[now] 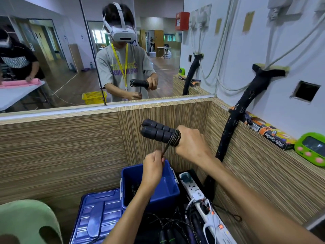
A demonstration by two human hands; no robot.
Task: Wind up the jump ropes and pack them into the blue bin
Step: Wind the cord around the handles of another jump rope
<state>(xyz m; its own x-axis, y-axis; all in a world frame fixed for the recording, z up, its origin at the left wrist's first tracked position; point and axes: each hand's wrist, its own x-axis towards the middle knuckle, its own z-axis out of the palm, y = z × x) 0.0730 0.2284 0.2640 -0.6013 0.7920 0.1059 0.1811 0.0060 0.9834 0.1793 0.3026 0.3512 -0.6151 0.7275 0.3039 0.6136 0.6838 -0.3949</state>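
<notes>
My right hand [190, 144] grips the two black foam handles of a jump rope [155, 130], held side by side and pointing left, with dark cord coiled round them beside my fingers. My left hand [152, 167] pinches the free cord just below, above the open blue bin [169, 189]. Something dark lies in the bin's bottom. More jump ropes [177, 231] with black and purple handles lie tangled on the floor in front of the bin.
The bin's blue lid [98, 215] lies flat to its left. A white power strip [202, 199] with plugged cables runs along the right. A green plastic chair [26, 222] stands at bottom left. Wood-grain panels enclose the corner under a mirror; a black pipe [233, 124] leans at right.
</notes>
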